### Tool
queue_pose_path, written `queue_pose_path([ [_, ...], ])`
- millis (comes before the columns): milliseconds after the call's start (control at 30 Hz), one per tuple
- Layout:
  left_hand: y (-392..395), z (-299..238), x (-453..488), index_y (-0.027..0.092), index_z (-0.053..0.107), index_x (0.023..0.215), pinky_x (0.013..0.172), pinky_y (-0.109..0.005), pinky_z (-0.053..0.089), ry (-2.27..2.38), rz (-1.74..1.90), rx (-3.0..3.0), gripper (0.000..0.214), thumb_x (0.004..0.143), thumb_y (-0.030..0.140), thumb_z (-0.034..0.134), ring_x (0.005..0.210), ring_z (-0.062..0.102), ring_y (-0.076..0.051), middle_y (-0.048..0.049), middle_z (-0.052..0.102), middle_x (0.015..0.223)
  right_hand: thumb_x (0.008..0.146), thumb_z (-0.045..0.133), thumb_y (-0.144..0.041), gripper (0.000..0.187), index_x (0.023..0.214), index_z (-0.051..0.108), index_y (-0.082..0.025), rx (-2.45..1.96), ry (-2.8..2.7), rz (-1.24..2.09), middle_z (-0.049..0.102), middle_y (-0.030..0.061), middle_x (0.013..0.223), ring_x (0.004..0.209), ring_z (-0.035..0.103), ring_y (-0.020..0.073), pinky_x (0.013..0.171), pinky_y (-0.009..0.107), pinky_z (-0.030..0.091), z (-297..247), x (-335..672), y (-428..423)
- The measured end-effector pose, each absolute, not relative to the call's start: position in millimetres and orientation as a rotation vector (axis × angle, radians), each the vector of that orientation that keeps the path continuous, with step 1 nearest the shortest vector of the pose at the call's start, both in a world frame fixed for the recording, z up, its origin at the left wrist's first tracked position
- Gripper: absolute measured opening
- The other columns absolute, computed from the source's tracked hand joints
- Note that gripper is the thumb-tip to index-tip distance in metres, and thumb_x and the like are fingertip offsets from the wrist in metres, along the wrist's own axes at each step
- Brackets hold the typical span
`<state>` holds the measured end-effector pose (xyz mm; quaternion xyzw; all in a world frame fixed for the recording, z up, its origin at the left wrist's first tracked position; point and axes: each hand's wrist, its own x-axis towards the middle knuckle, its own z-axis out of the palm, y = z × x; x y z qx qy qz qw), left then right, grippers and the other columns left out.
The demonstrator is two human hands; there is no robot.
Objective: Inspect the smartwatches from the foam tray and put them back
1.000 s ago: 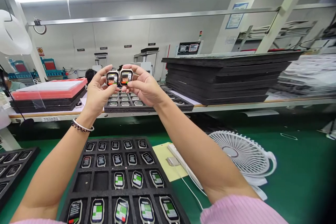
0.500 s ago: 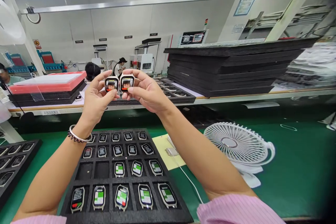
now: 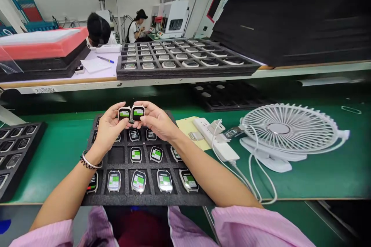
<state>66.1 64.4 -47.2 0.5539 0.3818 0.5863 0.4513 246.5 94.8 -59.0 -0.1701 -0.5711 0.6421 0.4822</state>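
Side by side above the far rows of a black foam tray (image 3: 116, 157), I hold two strapless smartwatches with lit screens. My left hand (image 3: 108, 125) grips the left smartwatch (image 3: 124, 113), its thumb at the lower edge of the screen. The right smartwatch (image 3: 138, 112) is pinched in my right hand (image 3: 158, 121), thumb likewise low on the front. Both screens show green and white blocks on black. Below, the tray's compartments hold several more watches, the nearer ones with green-and-white screens and farther ones with white text. My hands and forearms hide part of the tray.
On the right stand a white fan (image 3: 278, 128) and a power strip (image 3: 217, 142) with looping cables. Yellow paper (image 3: 185, 125) lies beside the tray. Another watch tray (image 3: 17, 154) is at left. The shelf ahead bears a full watch tray (image 3: 185, 70); two people sit beyond.
My view has tilted down, and both hands have lowered with the watches toward the tray. The two screens have switched from a face picture to green and white blocks.
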Motion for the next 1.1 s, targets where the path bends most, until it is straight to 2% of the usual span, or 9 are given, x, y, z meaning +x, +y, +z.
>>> queue_pose_path([
  [233, 67, -59, 65, 0.017, 0.065, 0.114, 0.057, -0.020, 0.056, 1.032, 1.410, 1.359, 0.043, 0.075, 0.027, 0.079, 0.059, 0.065, -0.008, -0.0028, 0.070, 0.097, 0.087, 0.071, -0.026, 0.040, 0.122, 0.054, -0.020, -0.442, -1.384, 1.624, 0.067, -0.0006, 0.087, 0.072, 0.070, 0.0148, 0.067, 0.027, 0.057, -78, 248, 98],
  [433, 63, -62, 66, 0.017, 0.063, 0.120, 0.065, -0.023, 0.062, 0.992, 1.367, 1.345, 0.045, 0.076, 0.023, 0.075, 0.064, 0.070, -0.010, -0.0043, 0.069, 0.105, 0.081, 0.069, -0.019, 0.042, 0.120, 0.053, -0.020, -0.451, -1.381, 1.612, 0.067, -0.0009, 0.088, 0.070, 0.069, 0.0146, 0.065, 0.026, 0.056, -80, 252, 99],
  [667, 61, -63, 66, 0.017, 0.064, 0.118, 0.061, -0.023, 0.063, 0.997, 1.355, 1.329, 0.039, 0.080, 0.023, 0.072, 0.061, 0.073, -0.012, -0.0038, 0.069, 0.102, 0.085, 0.071, -0.030, 0.036, 0.114, 0.054, -0.019, -0.516, -1.373, 1.584, 0.064, -0.0028, 0.081, 0.061, 0.067, 0.0126, 0.055, 0.024, 0.052, -82, 249, 98],
  [900, 62, -64, 66, 0.017, 0.064, 0.117, 0.062, -0.025, 0.064, 1.002, 1.330, 1.269, 0.039, 0.079, 0.023, 0.071, 0.063, 0.073, -0.013, -0.0039, 0.069, 0.103, 0.080, 0.068, -0.019, 0.039, 0.115, 0.054, -0.019, -0.505, -1.368, 1.602, 0.065, -0.0028, 0.082, 0.065, 0.068, 0.0131, 0.058, 0.024, 0.053, -85, 250, 99],
  [1100, 64, -67, 66, 0.017, 0.064, 0.116, 0.059, -0.025, 0.063, 1.067, 1.323, 1.290, 0.040, 0.079, 0.027, 0.073, 0.060, 0.072, -0.012, -0.0054, 0.070, 0.105, 0.080, 0.066, -0.018, 0.038, 0.116, 0.053, -0.019, -0.515, -1.380, 1.603, 0.065, -0.0027, 0.083, 0.064, 0.067, 0.0128, 0.060, 0.025, 0.053, -88, 249, 100],
])
